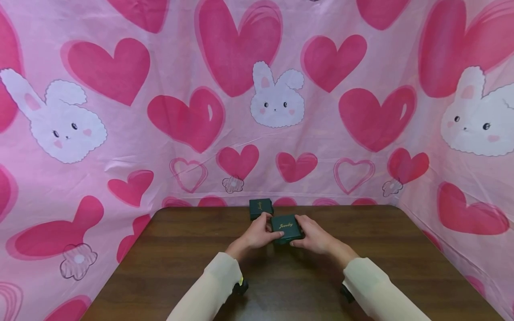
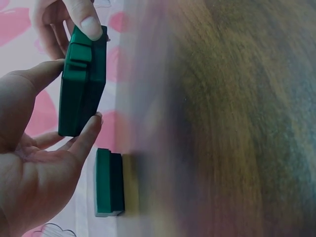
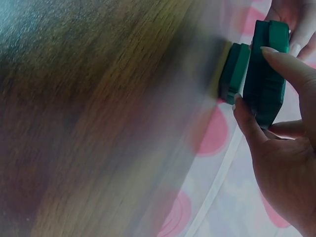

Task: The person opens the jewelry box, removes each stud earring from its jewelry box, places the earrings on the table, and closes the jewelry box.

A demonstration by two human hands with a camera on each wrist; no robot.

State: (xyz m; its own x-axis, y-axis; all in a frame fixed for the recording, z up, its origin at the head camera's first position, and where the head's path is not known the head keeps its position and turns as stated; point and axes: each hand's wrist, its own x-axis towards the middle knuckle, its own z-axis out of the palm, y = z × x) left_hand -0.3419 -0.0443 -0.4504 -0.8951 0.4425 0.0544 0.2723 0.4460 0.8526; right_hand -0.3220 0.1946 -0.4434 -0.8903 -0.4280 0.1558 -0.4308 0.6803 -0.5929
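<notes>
A dark green jewelry box point(image 1: 286, 220) with gold "Jewelry" lettering on its lid is held up over the table between both hands. My left hand point(image 1: 257, 232) grips its left side, the thumb on the lid's near-left corner. On the opposite side my right hand point(image 1: 317, 235) grips it, thumb at the near lower edge. In the left wrist view the lid is down on the box point(image 2: 74, 98), and a tab shows on its side. A second dark green box point(image 1: 259, 207), also gold-lettered, sits behind my left hand, at the table's far edge.
The brown wood-grain table point(image 1: 180, 258) has rounded far corners. Pink fabric point(image 1: 237, 133) printed with hearts and white rabbits hangs behind it and along both sides. Dark bands with small devices point(image 1: 241, 285) sit under the cream sleeves point(image 1: 209, 285).
</notes>
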